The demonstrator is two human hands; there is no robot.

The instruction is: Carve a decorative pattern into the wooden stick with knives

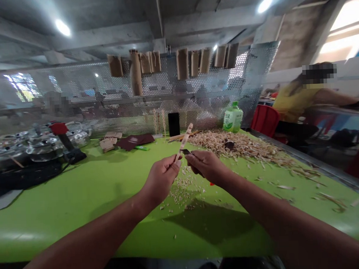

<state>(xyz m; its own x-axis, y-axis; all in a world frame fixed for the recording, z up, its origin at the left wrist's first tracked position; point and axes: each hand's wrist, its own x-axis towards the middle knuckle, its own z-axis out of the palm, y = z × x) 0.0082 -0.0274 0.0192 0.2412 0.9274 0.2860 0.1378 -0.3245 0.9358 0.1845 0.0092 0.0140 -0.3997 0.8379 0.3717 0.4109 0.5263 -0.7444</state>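
My left hand is closed round the lower end of a slim, pale wooden stick with notches along it, which tilts up and to the right. In my right hand is a knife, its handle mostly hidden by the fingers. The short dark blade meets the stick just above my left fingers. Small wood chips lie scattered on the green tabletop beneath both hands. A bit of something orange-red shows under my right hand.
Curled shavings are heaped at the back right, near a green drink bottle. A black phone-like slab and carved sticks stand at the back. Sandpaper sheets and a red-headed tool lie left. A person sits at right.
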